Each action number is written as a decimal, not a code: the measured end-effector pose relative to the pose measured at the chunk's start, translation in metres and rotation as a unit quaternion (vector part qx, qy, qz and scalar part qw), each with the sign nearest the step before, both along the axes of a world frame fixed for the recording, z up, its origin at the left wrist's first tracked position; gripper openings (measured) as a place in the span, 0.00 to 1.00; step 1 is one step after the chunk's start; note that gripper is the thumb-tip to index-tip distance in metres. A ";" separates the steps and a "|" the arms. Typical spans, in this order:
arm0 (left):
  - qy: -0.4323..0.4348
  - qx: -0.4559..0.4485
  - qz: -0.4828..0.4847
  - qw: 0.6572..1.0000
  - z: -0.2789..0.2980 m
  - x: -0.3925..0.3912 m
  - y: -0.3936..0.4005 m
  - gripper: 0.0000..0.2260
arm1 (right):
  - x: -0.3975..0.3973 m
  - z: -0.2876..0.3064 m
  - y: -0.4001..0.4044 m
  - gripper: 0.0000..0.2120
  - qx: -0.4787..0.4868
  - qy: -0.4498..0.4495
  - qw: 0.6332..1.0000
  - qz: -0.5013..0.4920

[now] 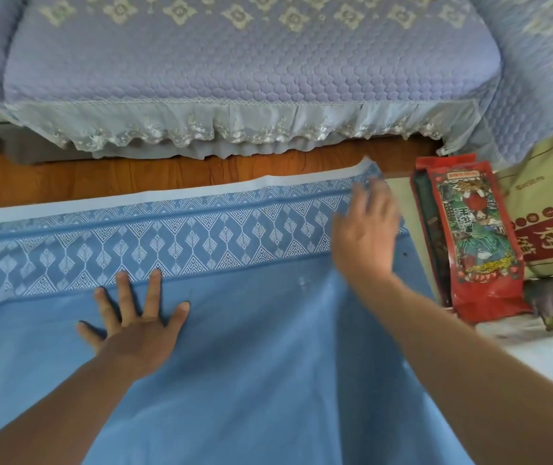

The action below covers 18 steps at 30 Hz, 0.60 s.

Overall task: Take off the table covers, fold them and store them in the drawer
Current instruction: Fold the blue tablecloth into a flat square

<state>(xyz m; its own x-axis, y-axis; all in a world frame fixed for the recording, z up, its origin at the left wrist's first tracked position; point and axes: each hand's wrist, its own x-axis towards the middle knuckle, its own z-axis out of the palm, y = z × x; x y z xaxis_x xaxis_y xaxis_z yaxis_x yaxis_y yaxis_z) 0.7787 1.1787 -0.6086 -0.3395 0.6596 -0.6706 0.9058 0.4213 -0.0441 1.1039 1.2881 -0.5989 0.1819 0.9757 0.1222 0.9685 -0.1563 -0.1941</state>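
Note:
A blue table cover (261,347) with a white diamond-patterned border along its far edge lies spread flat over the table. My left hand (134,323) rests flat on it with fingers spread, just below the patterned band. My right hand (365,229) is blurred, fingers straight, over the cover's far right corner, where the pale underside of the hem is turned up. Whether it touches the cloth I cannot tell. No drawer is in view.
A red printed packet (469,239) lies on the table right of the cover, beside a beige bag with red lettering (550,209). Beyond the wooden floor strip (100,179) stands a sofa with a lilac quilted cover (251,62).

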 end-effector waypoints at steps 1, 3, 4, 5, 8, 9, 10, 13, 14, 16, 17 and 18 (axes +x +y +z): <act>-0.001 0.004 0.001 1.000 -0.001 0.000 0.000 0.33 | -0.016 -0.006 -0.017 0.29 -0.036 0.001 0.997 0.069; -0.002 0.027 0.001 1.000 -0.002 0.001 -0.003 0.33 | -0.037 -0.018 -0.043 0.35 -0.155 0.010 0.981 0.113; -0.004 0.045 0.002 0.999 -0.002 0.002 -0.005 0.33 | -0.039 -0.025 -0.049 0.36 -0.203 0.013 0.974 0.104; -0.006 0.067 0.003 0.998 -0.003 0.004 -0.007 0.32 | -0.037 -0.031 -0.052 0.36 -0.219 0.007 0.971 0.093; 0.000 0.122 0.002 0.993 -0.008 0.006 -0.012 0.34 | -0.029 -0.038 -0.049 0.36 -0.211 -0.006 0.973 0.090; 0.002 0.131 0.001 0.991 -0.009 0.005 -0.012 0.33 | -0.029 -0.037 -0.047 0.37 -0.213 -0.005 0.973 0.092; 0.002 0.134 0.000 0.991 -0.010 0.004 -0.012 0.33 | -0.030 -0.038 -0.046 0.37 -0.217 -0.006 0.972 0.094; 0.000 0.136 0.004 0.991 -0.013 0.002 -0.012 0.32 | -0.030 -0.038 -0.037 0.38 -0.215 -0.005 0.971 0.100; 0.002 0.136 0.004 0.991 -0.013 0.002 -0.012 0.32 | -0.029 -0.038 -0.031 0.38 -0.217 -0.003 0.971 0.102; 0.001 0.133 0.004 0.991 -0.012 0.001 -0.012 0.33 | -0.027 -0.037 -0.020 0.38 -0.225 -0.005 0.968 0.109; 0.000 0.132 0.004 0.991 -0.012 0.001 -0.012 0.33 | -0.027 -0.036 -0.017 0.38 -0.228 -0.007 0.967 0.113; 0.000 0.131 0.005 0.991 -0.012 0.001 -0.012 0.33 | -0.026 -0.036 -0.014 0.38 -0.233 -0.008 0.965 0.117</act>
